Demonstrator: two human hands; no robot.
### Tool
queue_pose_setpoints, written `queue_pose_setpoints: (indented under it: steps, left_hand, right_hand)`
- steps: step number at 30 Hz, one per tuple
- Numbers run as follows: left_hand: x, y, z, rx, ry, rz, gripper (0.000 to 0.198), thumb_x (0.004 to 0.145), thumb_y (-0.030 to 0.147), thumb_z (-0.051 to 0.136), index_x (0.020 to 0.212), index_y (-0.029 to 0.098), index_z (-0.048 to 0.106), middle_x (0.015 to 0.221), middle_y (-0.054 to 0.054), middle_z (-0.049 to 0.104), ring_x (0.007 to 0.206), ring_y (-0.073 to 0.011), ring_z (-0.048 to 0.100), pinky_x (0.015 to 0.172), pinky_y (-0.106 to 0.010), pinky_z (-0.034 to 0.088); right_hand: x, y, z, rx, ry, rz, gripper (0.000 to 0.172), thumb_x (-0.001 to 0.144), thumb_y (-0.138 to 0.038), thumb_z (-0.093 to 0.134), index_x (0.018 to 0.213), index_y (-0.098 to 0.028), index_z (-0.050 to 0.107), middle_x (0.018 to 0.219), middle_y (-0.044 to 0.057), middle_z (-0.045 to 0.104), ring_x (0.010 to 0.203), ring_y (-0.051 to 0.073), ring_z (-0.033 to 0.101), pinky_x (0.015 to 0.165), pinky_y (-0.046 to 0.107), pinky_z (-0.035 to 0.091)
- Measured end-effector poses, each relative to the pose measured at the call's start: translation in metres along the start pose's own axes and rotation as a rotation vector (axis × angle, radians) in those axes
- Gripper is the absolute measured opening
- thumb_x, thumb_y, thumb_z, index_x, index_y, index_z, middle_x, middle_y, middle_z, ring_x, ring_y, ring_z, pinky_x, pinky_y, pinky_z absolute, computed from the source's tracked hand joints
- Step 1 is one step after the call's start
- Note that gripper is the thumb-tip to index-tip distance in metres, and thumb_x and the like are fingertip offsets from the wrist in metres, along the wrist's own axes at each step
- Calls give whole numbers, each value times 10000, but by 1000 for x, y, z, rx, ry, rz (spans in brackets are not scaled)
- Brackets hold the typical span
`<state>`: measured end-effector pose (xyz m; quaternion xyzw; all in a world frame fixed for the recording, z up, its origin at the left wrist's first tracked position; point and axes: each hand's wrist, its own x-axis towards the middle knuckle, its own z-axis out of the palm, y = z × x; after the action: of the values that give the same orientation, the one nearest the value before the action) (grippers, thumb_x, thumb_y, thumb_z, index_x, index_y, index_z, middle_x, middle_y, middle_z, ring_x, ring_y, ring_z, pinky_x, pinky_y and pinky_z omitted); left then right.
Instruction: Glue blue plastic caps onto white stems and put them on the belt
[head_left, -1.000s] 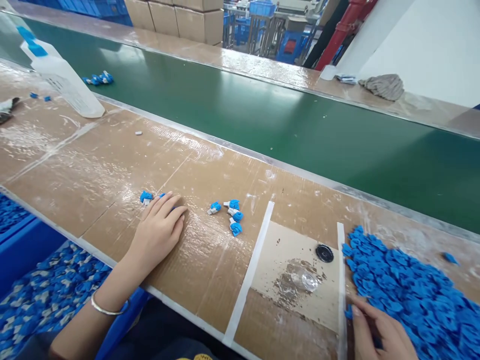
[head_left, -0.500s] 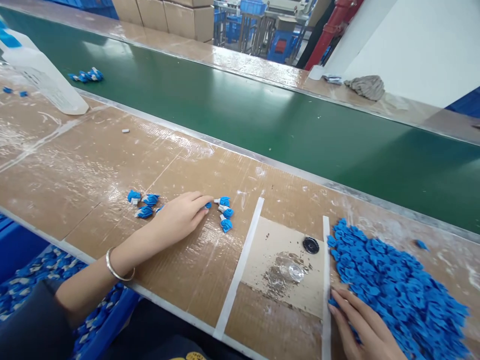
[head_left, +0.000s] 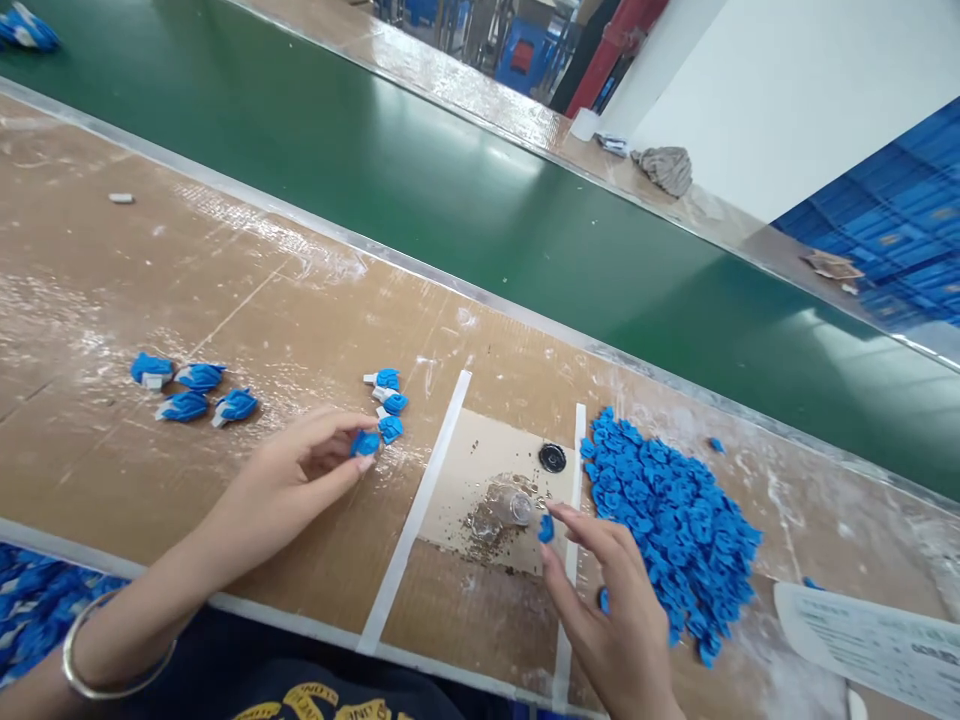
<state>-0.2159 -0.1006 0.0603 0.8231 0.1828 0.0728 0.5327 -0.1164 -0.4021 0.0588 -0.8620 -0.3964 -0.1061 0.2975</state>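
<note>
Between thumb and fingertips, my left hand [head_left: 296, 480] pinches a blue piece [head_left: 365, 443], just beside a short column of blue-and-white pieces [head_left: 391, 403]. My right hand [head_left: 611, 600] holds a small blue piece [head_left: 546, 528] between thumb and index finger, over the right side of a beige card [head_left: 450, 500]. On that card are a small clear cup [head_left: 516, 507], wet-looking dark specks and a black round cap [head_left: 553, 458]. A large pile of blue pieces [head_left: 667, 510] lies right of the card. Several blue-and-white pieces [head_left: 184, 405] lie to the left.
White tape strips [head_left: 416, 515] flank the card. Beyond the table runs a green belt [head_left: 450, 230]. A labelled white bottle [head_left: 862, 635] lies at the lower right. A grey cloth [head_left: 664, 170] rests on the far ledge. Blue-and-white pieces [head_left: 45, 610] fill the lower left corner.
My right hand has moved from the pile's edge to over the card, lifting a small blue piece. My left hand now shows a blue piece in its pinch. The view has shifted right.
</note>
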Motion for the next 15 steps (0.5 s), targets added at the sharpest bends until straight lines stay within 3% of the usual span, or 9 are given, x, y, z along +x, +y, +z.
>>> queue_pose_setpoints:
  steps: [2, 5, 10, 15]
  left_hand:
    - [-10, 1, 14, -163, -38, -82, 285, 842, 395, 653, 1087, 250, 650, 1059, -42, 676, 918, -203, 682, 807, -306, 569]
    - [-20, 1, 28, -233, -85, -102, 216, 851, 357, 648, 1032, 242, 672, 1115, -46, 647, 925, -186, 672, 805, -292, 573]
    - [-24, 2, 36, -287, -170, -97, 143, 846, 290, 647, 973, 238, 687, 1024, -25, 643, 832, -142, 646, 731, -254, 549]
    - [-27, 7, 43, -525, -288, -260, 195, 823, 319, 677, 992, 222, 678, 933, -28, 703, 880, -177, 686, 806, -306, 553]
  right_hand:
    - [8, -5, 6, -1, -12, -42, 324, 942, -183, 587, 1258, -210, 521, 1106, 72, 678, 999, 205, 603, 857, 356, 522]
    - [12, -5, 13, -81, -47, -72, 346, 948, -198, 582, 1285, -211, 509, 1073, 75, 682, 941, 215, 596, 830, 375, 524]
    - [10, -6, 14, -100, -55, -93, 331, 946, -208, 585, 1272, -208, 524, 1059, 74, 689, 902, 210, 596, 818, 366, 529]
    - [9, -7, 16, -112, -23, -62, 324, 950, -210, 578, 1271, -220, 528, 1057, 79, 691, 912, 218, 600, 802, 371, 540]
